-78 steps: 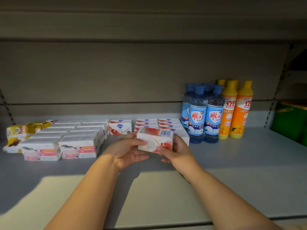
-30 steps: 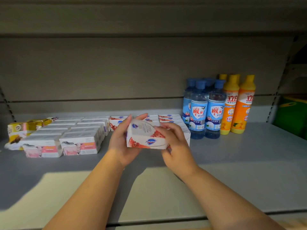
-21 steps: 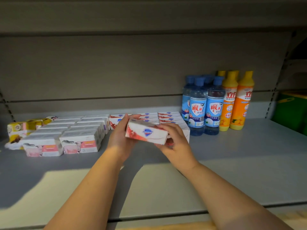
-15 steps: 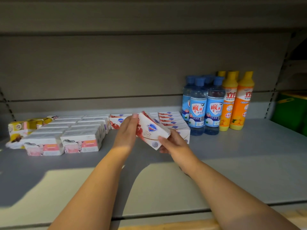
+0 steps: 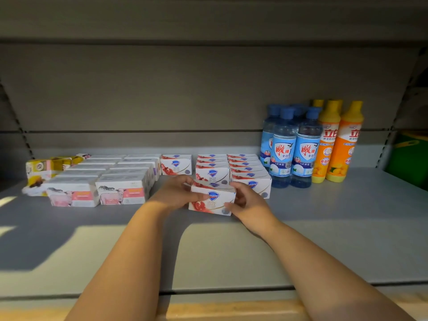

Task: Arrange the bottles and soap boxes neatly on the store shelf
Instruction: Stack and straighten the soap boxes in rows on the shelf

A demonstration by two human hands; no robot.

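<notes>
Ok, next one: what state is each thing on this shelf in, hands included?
held soap box: logo facing forward, set in front of its row.
left hand: grips the box's left end.
right hand: grips its right end.
red-and-white soap boxes: lined up in rows.
pink soap boxes: two neat rows.
blue bottles: upright, capped.
orange bottles: upright, capped.
yellow packs: jumbled, tilted.
</notes>
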